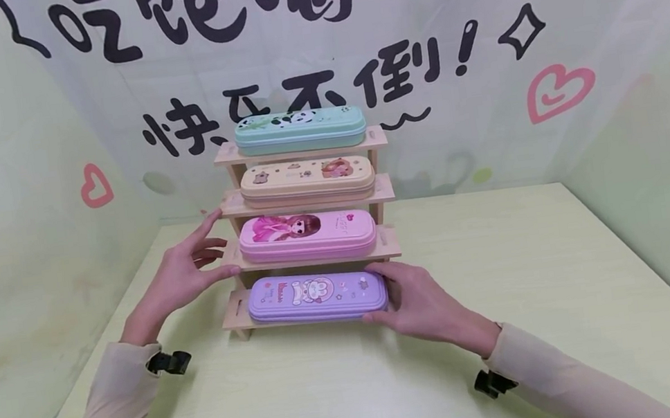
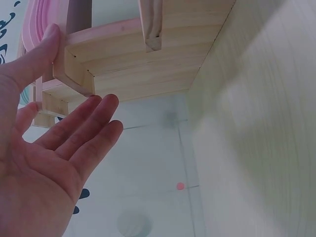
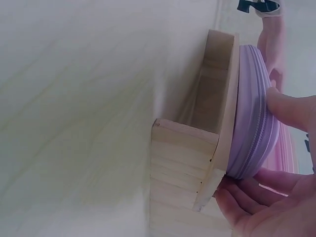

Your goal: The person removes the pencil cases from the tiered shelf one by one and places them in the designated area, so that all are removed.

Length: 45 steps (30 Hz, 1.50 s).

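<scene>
Four-step wooden rack carries a zippered pencil case on each step. The purple case with a cartoon figure lies on the lowest step. My right hand grips its right end, thumb at the front edge and fingers around the far side; the right wrist view shows the thumb near its zipper. My left hand is at the rack's left side, thumb at the end of the step bearing the pink case, index fingertip at the step above. Its other fingers extend loosely, holding nothing.
A cream case and a mint panda case lie on the two upper steps. The rack stands on a pale table. Behind is a white printed backdrop, with pale side walls.
</scene>
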{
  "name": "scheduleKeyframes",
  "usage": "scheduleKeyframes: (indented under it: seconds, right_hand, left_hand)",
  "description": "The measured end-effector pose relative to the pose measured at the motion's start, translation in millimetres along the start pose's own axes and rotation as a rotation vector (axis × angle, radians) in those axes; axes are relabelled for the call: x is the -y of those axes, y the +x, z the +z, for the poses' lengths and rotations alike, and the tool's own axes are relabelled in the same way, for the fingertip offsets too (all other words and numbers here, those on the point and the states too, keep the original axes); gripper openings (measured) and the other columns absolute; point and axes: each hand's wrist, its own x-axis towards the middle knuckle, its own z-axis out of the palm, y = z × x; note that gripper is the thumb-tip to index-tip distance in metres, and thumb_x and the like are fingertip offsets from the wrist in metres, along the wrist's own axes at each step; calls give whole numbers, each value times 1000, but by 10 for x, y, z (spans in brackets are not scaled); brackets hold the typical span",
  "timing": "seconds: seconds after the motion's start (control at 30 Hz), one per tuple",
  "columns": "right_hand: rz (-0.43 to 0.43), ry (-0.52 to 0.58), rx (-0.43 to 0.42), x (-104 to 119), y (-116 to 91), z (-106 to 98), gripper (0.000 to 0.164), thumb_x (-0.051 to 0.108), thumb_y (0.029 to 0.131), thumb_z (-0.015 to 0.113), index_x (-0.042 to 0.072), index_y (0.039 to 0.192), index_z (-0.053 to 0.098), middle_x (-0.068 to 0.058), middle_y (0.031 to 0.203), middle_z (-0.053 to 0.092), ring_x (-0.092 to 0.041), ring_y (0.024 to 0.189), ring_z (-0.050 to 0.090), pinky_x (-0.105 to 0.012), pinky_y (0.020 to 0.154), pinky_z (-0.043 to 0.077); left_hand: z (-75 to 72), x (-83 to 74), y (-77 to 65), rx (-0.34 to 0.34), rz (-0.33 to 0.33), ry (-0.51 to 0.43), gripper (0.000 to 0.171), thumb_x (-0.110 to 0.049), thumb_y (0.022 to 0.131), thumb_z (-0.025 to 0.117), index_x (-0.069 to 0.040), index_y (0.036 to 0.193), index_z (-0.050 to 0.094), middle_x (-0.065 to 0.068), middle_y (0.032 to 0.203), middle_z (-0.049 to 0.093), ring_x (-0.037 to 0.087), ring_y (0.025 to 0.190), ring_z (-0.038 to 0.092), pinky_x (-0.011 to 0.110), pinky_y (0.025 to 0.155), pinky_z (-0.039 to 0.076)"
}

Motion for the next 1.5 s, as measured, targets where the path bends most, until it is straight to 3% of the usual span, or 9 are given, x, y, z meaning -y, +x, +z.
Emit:
scheduleKeyframes:
  seconds: [0.23, 0.57, 1.0, 1.5]
  right_hand:
    - [40, 15, 71, 21, 72, -9, 83, 26, 78, 96, -1, 147, 58, -11, 137, 66, -21, 116, 64, -43, 104, 53]
    - [82, 4, 88, 65, 115, -28, 79, 23, 74, 98, -3, 139, 62, -11, 130, 68, -22, 111, 64, -44, 101, 54]
    - [117, 175, 66, 45, 25, -35, 74, 17, 75, 96, -3, 138, 62, -9, 125, 66, -18, 102, 66, -35, 90, 58]
    - [156, 249, 109, 30, -4, -94, 80, 20, 73, 97, -2, 140, 61, -10, 126, 66, -24, 111, 67, -43, 99, 55]
  left_hand:
    - [-2, -16, -8, 5, -16, -11, 109, -29, 84, 93, -45, 167, 24, 24, 132, 67, 42, 117, 68, 55, 101, 55]
    - [-9, -33, -13, 1, -13, -26, 108, -26, 84, 93, -41, 168, 26, 25, 131, 67, 43, 116, 68, 55, 101, 55]
    - [-8, -15, -9, 10, -20, -8, 109, -36, 84, 92, -47, 167, 23, 24, 134, 66, 43, 118, 67, 56, 101, 55]
    - [-7, -25, -19, 12, -22, -19, 108, -36, 84, 92, -47, 167, 23, 24, 135, 66, 43, 119, 67, 56, 101, 55]
